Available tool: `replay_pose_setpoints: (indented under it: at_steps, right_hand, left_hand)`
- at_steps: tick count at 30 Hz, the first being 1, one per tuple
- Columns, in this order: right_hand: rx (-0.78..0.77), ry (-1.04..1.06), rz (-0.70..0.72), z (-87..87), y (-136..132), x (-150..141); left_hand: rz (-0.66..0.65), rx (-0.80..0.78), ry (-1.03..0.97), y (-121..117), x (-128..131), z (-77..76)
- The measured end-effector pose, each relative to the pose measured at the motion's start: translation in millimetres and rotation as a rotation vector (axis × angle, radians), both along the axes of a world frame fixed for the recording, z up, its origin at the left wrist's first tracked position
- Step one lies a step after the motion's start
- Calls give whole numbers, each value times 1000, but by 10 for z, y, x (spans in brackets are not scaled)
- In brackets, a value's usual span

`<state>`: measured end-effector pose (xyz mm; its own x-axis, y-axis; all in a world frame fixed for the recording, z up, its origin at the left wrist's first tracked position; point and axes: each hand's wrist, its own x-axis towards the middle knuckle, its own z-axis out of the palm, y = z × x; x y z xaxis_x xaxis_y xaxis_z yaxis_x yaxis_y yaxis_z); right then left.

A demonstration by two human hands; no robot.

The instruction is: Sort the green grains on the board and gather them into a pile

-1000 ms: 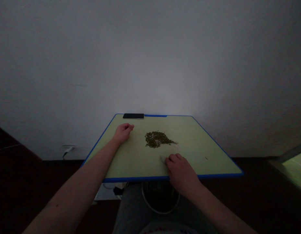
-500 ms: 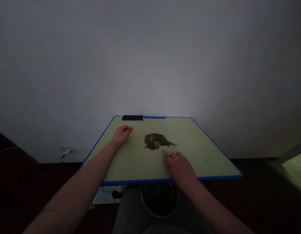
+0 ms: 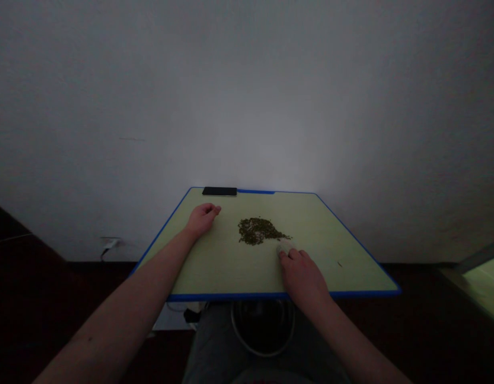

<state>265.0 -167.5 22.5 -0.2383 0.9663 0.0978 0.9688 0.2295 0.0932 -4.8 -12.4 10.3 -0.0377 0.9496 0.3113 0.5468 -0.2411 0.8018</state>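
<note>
A small pile of dark green grains [image 3: 259, 230] lies near the middle of a pale green table with a blue rim [image 3: 231, 296]. My right hand [image 3: 302, 274] rests palm down just in front of the pile's right end, its fingertips curled over a small pale thing [image 3: 284, 248] that I cannot make out. My left hand [image 3: 202, 217] lies on the table left of the pile, fingers loosely curled, nothing visible in it.
A black phone [image 3: 219, 191] lies flat at the table's far edge against a white wall. One stray grain [image 3: 339, 263] sits toward the right side. A round bowl-like rim [image 3: 262, 330] shows below the table's near edge, above my lap.
My right hand has slid forward and rightward from the near edge to the pile's right end, carrying the small pale thing along. My left hand has stayed put.
</note>
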Motion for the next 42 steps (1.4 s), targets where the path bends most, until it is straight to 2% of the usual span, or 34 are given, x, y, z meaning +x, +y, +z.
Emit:
replay_pose_setpoints:
  at_steps: [6,10,18,29,35,42]
  right_hand:
    - [11,13,132,-25,-37,-88]
    - [18,37,161,-13,44,-187]
    - [18,41,83,35,167,-243]
    - [31,-17,0,0,51,22]
    - [33,-3,7,-1,19,124]
    - [56,29,18,-25,101,177]
  left_hand:
    - [12,8,10,14,-1,-27]
    - [14,6,18,30,-14,-47]
    - [0,-5,3,18,-4,-24]
    - [-8,25,6,2,-14,-8]
    - [-6,18,7,12,-27,-24]
    - [-2,29,27,13,-28,-29]
